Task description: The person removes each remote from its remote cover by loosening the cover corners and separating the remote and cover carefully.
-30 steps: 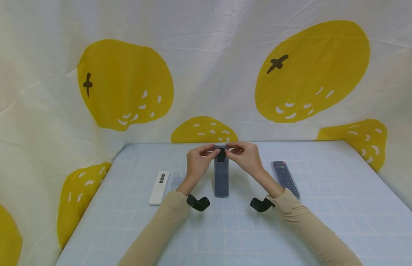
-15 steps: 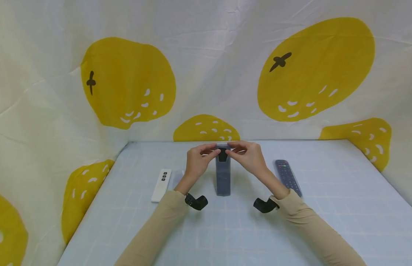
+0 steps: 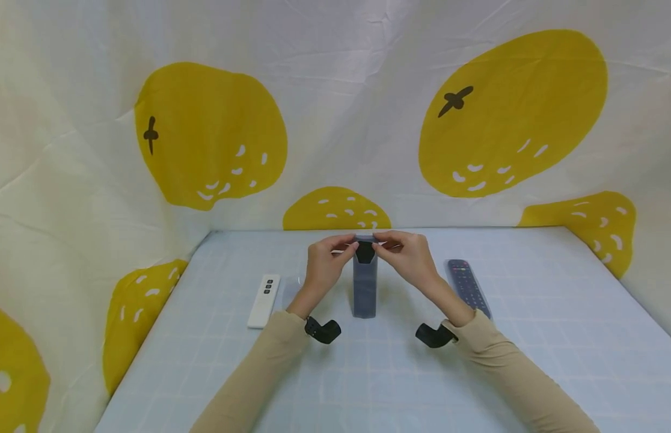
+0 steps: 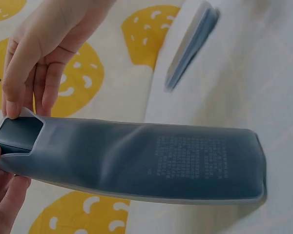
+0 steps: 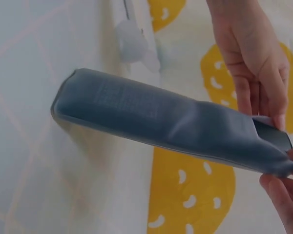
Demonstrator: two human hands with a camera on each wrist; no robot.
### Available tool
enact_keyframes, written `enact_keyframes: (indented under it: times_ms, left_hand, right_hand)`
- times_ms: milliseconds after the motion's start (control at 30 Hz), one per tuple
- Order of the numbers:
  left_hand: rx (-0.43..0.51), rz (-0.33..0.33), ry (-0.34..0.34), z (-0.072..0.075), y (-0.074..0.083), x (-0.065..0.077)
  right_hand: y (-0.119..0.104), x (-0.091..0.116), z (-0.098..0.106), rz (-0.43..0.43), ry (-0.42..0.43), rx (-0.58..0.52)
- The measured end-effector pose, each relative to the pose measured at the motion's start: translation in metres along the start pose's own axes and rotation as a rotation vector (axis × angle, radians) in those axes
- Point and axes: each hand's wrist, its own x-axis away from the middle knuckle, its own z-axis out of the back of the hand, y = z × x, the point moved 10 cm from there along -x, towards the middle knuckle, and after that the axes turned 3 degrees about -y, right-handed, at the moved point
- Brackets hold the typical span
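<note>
A dark remote control (image 3: pixel 365 252) stands nearly upright in a translucent silicone sleeve (image 3: pixel 365 291), its back turned toward me. Its bare dark end shows through the sleeve's mouth at the top; printed text shows through the sleeve (image 4: pixel 190 158) in the left wrist view. My left hand (image 3: pixel 323 264) pinches the left edge of that mouth between thumb and fingers. On the opposite edge, my right hand (image 3: pixel 409 258) pinches the sleeve the same way. The lower end is near the tabletop; whether it touches is unclear. Both wrist views show the sleeve's mouth spread around the remote.
A white remote control (image 3: pixel 263 301) lies left of my hands, beside a clear plastic piece (image 3: pixel 292 290) partly behind my left wrist. A dark remote control with many buttons (image 3: pixel 468 288) lies to the right, partly behind my right forearm. A patterned cloth (image 3: pixel 335 120) hangs behind the table.
The sleeve's mouth looks wider and more of the remote's dark end shows. My hands have moved slightly apart, keeping their pinch. The whole view has shifted a little.
</note>
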Motion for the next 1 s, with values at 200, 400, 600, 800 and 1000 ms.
enact_keyframes:
  times_ms: [200, 400, 600, 800, 1000]
  left_hand:
    - [-0.172, -0.103, 0.007, -0.001, 0.014, -0.001]
    - [-0.190, -0.102, 0.037, -0.002, 0.015, 0.001]
    - [-0.239, -0.115, 0.069, -0.001, 0.021, 0.003]
    - [-0.280, -0.151, 0.090, 0.001, 0.029, 0.006]
    - [-0.297, -0.185, 0.122, 0.004, 0.031, 0.008]
  right_hand:
    - [-0.006, 0.003, 0.004, 0.040, 0.004, 0.025]
    - [-0.018, 0.005, 0.006, 0.107, 0.013, 0.089]
    - [-0.024, 0.004, 0.006, 0.128, 0.020, 0.095]
    - [-0.023, 0.005, 0.005, 0.146, 0.028, 0.106]
    - [-0.021, 0.005, 0.004, 0.155, 0.078, 0.085]
